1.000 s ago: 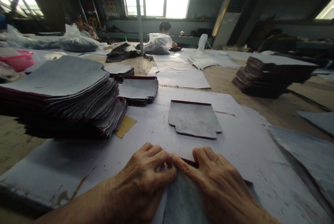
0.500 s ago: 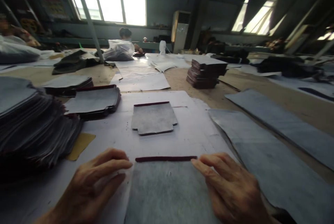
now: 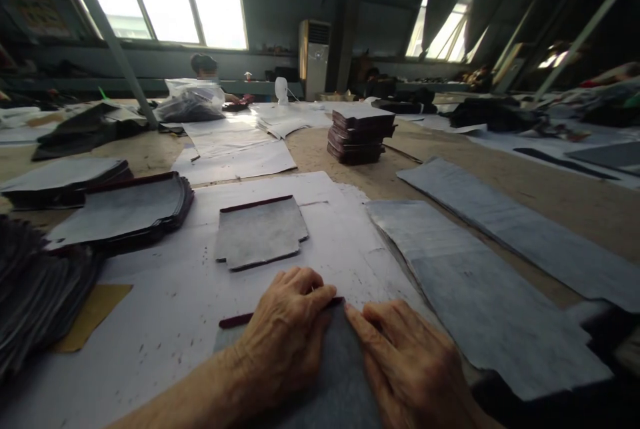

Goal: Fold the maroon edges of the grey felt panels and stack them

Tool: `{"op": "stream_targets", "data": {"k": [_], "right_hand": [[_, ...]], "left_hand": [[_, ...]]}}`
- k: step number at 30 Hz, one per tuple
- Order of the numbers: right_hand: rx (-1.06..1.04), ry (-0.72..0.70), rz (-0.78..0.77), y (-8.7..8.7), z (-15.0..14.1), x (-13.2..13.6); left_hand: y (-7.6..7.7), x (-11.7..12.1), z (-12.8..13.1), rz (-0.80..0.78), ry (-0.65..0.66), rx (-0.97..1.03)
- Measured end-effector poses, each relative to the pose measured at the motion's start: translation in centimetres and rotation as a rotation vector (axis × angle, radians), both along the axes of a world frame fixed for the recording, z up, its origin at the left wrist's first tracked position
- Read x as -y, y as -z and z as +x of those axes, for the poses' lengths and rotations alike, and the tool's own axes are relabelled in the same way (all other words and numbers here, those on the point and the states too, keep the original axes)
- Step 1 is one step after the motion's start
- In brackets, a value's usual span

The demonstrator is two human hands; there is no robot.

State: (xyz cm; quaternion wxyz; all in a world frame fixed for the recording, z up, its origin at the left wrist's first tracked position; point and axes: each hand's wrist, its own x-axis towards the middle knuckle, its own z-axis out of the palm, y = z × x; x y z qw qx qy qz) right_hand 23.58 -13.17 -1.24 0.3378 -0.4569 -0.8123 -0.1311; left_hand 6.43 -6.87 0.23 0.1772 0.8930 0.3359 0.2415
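Observation:
A grey-backed panel (image 3: 345,356) with a folded maroon edge lies in front of me on white paper, partly covered by my hands. My left hand (image 3: 285,329) is curled over the right part of that edge, its thumb and fingers pressed together at the strip. Beside it, my right hand (image 3: 410,356) has its fingers stretched along the panel's right side, with the index fingertip at the corner. Beyond my hands rests a smaller notched grey piece (image 3: 263,232) with a maroon top edge.
Stacks of similar pieces (image 3: 125,206) stand on the left, near a tan card (image 3: 95,316). Long grey panels (image 3: 480,282) lie on the right. A maroon stack (image 3: 357,136) stands farther back. A person (image 3: 204,68) sits behind a plastic bag (image 3: 187,99).
My left hand has moved right from the panel's left corner onto the maroon edge near my right hand. The view has turned to the right.

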Motion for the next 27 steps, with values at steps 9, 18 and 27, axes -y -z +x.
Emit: {"op": "stream_targets", "data": {"k": [9, 18, 27], "right_hand": [[0.007, 0.025, -0.041, 0.2, -0.2, -0.1], [-0.08, 0.007, -0.096, 0.2, -0.3, -0.1], [-0.255, 0.02, -0.172, -0.5, 0.5, -0.5]], "left_hand": [[0.5, 0.5, -0.1, 0.063, 0.09, -0.065], [-0.6, 0.7, -0.1, 0.078, 0.149, -0.284], [-0.6, 0.9, -4.6, -0.021, -0.137, -0.194]]}}
